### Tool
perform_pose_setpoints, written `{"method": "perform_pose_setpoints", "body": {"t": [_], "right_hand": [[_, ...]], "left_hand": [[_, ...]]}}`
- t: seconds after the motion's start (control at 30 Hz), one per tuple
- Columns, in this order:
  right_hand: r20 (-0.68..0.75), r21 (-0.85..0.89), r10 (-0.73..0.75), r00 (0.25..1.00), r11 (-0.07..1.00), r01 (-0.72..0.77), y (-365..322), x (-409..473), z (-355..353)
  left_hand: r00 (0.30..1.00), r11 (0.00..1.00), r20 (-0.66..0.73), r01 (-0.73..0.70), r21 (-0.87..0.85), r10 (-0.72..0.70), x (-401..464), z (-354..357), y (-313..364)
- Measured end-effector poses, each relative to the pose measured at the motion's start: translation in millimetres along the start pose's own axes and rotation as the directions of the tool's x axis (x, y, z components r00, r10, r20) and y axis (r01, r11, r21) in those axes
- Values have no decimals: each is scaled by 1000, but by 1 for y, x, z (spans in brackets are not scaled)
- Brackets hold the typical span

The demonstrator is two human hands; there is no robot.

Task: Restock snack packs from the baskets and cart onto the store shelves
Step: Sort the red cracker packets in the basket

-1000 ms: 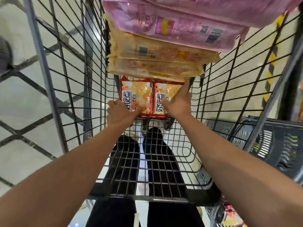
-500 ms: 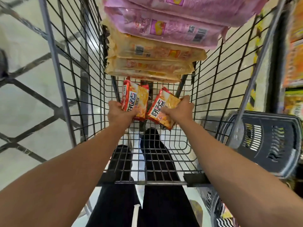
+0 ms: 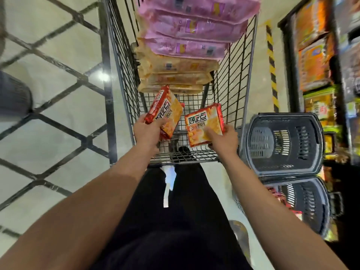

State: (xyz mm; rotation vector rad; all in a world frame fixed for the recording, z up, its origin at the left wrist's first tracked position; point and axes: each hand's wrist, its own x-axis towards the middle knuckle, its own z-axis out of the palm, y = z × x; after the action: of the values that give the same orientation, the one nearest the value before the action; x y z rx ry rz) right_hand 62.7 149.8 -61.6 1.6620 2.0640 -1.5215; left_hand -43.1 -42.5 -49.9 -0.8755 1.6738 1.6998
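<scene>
**Holding two snack packs above the cart**

Gripping one red-and-orange pack each. Left hand (image 3: 145,129) is curled round the lower end of the left pack (image 3: 165,112), which is tilted on edge, its red side facing left and its far end pointing toward the stacked bags. Right hand (image 3: 224,139) pinches the right pack (image 3: 204,123) at its lower right corner, thumb on the printed face, fingers behind; that pack faces the camera, almost flat. The two packs are near each other but apart, both raised over the near end of the wire cart (image 3: 120,78).

Further along the cart: tan bags (image 3: 175,75) stacked low, pink bags (image 3: 194,26) piled on top of them. The wire floor under the hands is bare of packs; dark trousers show through it.

Edges: cart side walls flank both hands, the right wall just beside the right hand. Right of the cart, a grey basket (image 3: 282,141) sits close to the wall; a second basket (image 3: 311,207) below it has red packs inside. Store shelves (image 3: 315,61) run along the far right, blurred, with orange packs. Pale tiled floor (image 3: 58,94) lies open to the left.
</scene>
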Motion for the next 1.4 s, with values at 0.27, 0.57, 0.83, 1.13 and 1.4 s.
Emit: {"method": "perform_pose_setpoints", "body": {"t": [0.27, 0.57, 0.83, 1.13, 1.4], "right_hand": [[29, 529, 117, 993, 841, -115, 2, -132, -62], [56, 843, 186, 981, 517, -146, 66, -225, -118], [-27, 939, 234, 972, 341, -56, 145, -282, -166], [-196, 948, 484, 853, 317, 37, 301, -393, -236], [-242, 967, 632, 736, 224, 125, 390, -443, -264]], "left_hand": [[973, 989, 230, 38, -140, -5, -82, -47, 39], [906, 985, 414, 15, 169, -85, -130, -63, 29], [794, 906, 600, -177, 385, -100, -185, -29, -25], [637, 812, 703, -201, 548, -317, -279, 41, -159], [649, 710, 664, -263, 654, -371, -330, 82, -261]]}}
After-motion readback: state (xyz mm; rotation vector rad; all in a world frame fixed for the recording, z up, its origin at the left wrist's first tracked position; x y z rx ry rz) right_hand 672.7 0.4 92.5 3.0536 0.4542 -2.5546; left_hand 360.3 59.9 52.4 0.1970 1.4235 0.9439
